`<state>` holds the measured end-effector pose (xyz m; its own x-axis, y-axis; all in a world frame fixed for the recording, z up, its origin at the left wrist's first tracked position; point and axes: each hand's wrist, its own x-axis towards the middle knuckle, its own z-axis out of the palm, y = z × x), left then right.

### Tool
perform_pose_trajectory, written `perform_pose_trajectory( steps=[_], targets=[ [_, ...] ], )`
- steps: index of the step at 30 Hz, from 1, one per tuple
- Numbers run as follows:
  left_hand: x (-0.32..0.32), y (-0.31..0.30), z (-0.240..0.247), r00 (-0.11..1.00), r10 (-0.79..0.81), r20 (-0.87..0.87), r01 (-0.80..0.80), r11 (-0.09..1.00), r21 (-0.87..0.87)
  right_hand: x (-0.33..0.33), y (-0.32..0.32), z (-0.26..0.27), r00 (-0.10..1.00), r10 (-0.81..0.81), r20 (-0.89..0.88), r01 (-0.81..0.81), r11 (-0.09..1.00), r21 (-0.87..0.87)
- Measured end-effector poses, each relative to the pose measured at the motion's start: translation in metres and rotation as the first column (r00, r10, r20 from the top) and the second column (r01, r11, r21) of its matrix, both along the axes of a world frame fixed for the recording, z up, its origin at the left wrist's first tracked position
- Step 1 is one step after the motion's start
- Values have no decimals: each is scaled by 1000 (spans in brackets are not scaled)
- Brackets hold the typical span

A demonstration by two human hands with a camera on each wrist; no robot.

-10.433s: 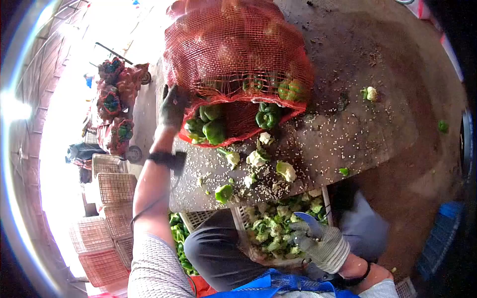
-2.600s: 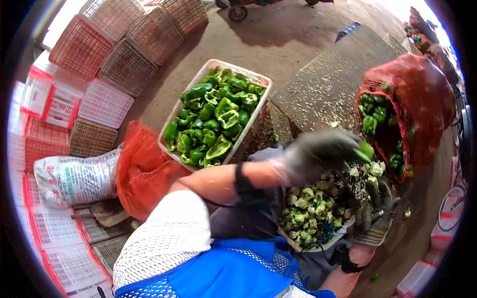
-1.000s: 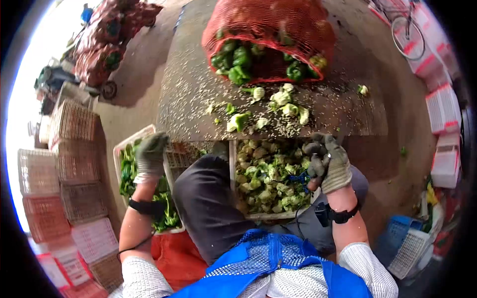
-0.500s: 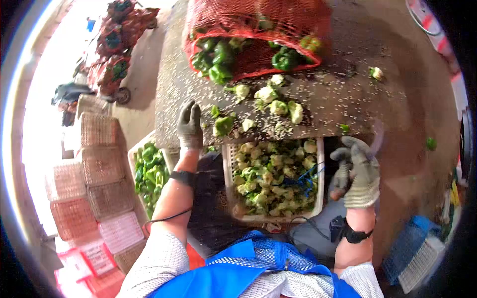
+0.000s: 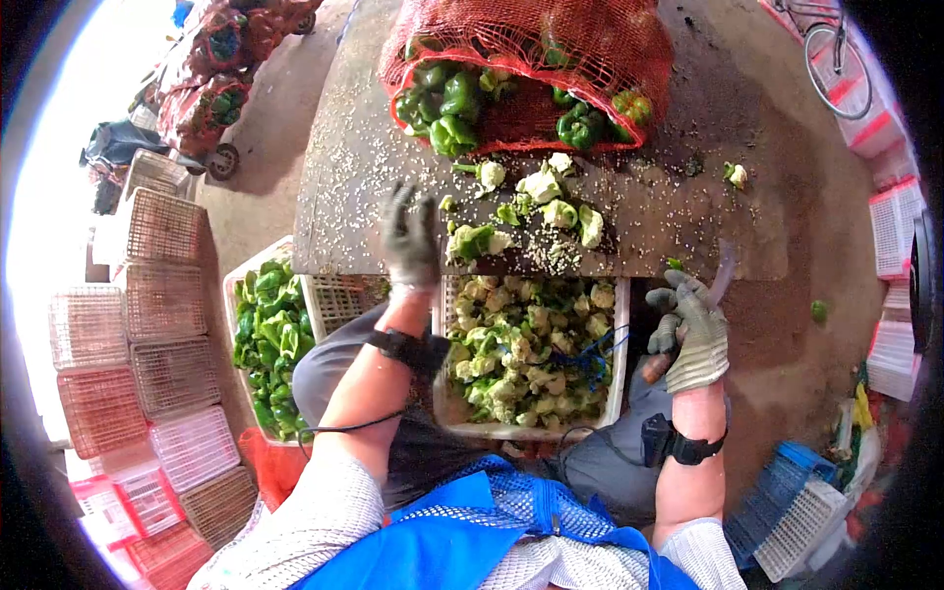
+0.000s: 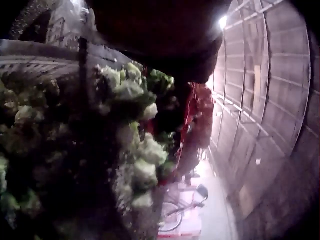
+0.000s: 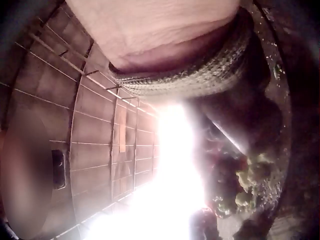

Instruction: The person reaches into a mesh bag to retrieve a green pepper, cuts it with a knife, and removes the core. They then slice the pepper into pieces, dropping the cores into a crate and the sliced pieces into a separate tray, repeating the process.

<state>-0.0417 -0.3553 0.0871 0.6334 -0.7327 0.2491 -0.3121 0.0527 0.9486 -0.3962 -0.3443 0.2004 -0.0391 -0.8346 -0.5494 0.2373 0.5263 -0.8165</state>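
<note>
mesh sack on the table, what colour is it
The mesh sack is red, clearest in the head view.

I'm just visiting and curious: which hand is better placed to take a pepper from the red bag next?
Probably the left hand: it is over the table, nearer the peppers at the mouth of the red bag, and looks free, though blurred. The right hand has its grip round a knife.

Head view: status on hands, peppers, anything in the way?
Left hand over table, nothing visible in it. Right hand grips knife. Green peppers inside open red mesh bag. Cut cores lie in front of its mouth.
</note>
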Motion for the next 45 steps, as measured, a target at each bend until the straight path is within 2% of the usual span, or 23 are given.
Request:
perform_pose_trajectory(
  steps=[3, 5, 8, 9, 10, 13, 16, 18, 20, 21, 23, 25, 26, 29, 31, 33, 34, 37, 39, 40, 41, 44, 45],
  targets=[
    [38, -9, -15, 959, 121, 256, -200, 930, 308, 8, -9, 0, 992, 93, -86, -93, 996, 5],
    [32, -21, -17, 950, 4, 312, -125, 922, 367, 15, -25, -3, 987, 125, -100, -126, 992, -1],
    [-2, -40, -13, 971, -222, 84, 209, 967, 148, 27, -59, -6, 964, 155, -215, -178, 979, -96],
    [-9, -44, -10, 904, -275, 326, 229, 958, 172, 30, -73, -14, 960, 151, -235, -189, 971, -146],
    [-16, -48, -6, 848, -323, 419, 269, 945, 184, 35, -84, -17, 965, 146, -218, -184, 969, -165],
    [-33, -58, -2, 833, -491, 254, 481, 870, 106, 54, -113, -34, 938, 174, -300, -261, 924, -280],
    [-24, -72, 8, 722, -282, 632, 399, 916, -46, 68, -135, -64, 941, 223, -253, -299, 900, -317],
    [-26, -79, 0, 749, -357, 558, 371, 924, 93, 72, -148, -83, 899, 260, -352, -377, 868, -324],
    [-32, -86, -3, 651, -510, 562, 427, 858, 284, 77, -154, -95, 876, 294, -382, -409, 873, -265],
    [-36, -93, -2, 584, -551, 596, 483, 826, 291, 68, -167, -137, 796, 283, -535, -514, 783, -350],
    [-47, -106, -8, 543, -586, 601, 551, 789, 271, 66, -175, -155, 426, 201, -882, -779, 577, -244],
    [-62, -113, -8, 481, -650, 588, 636, 721, 275, 71, -166, -164, 481, 237, -844, -804, 504, -317],
    [-67, -116, -7, 436, -668, 603, 672, 687, 274, 91, -161, -144, 769, 353, -533, -618, 627, -475],
    [-69, -107, -8, 443, -771, 457, 757, 595, 271, 100, -127, -117, 728, 361, -584, -644, 651, -401],
    [-65, -85, -12, 412, -826, 384, 822, 519, 234, 89, -106, -167, 735, 381, -561, -664, 576, -477],
    [-66, -48, 4, 387, -813, 435, 839, 506, 199, 88, -68, -133, 839, 544, 21, -459, 727, -511],
    [-68, -29, -2, 393, -850, 351, 851, 481, 211, 69, -64, -147, 724, 653, -221, -680, 625, -383],
    [-75, 34, -13, 455, -890, -25, 873, 441, 208, 55, -26, -146, 469, 417, -778, -880, 295, -373],
    [-71, 60, 3, 343, -906, 249, 840, 414, 351, 58, -3, -100, -231, 154, -961, -971, 27, 238],
    [-69, 73, 11, 269, -886, 377, 812, 419, 406, 56, 4, -118, 19, 331, -943, -985, 169, 40],
    [-58, 73, 19, 312, -840, 445, 753, 504, 424, 54, 11, -137, 301, 444, -844, -932, 323, -163],
    [-25, 55, 43, 532, -624, 572, 556, 767, 320, 64, 24, -92, 556, 646, -523, -777, 627, -52],
    [-11, 41, 43, 558, -558, 614, 501, 817, 287, 60, 23, -101, 509, 562, -652, -813, 563, -149]
  ],
)
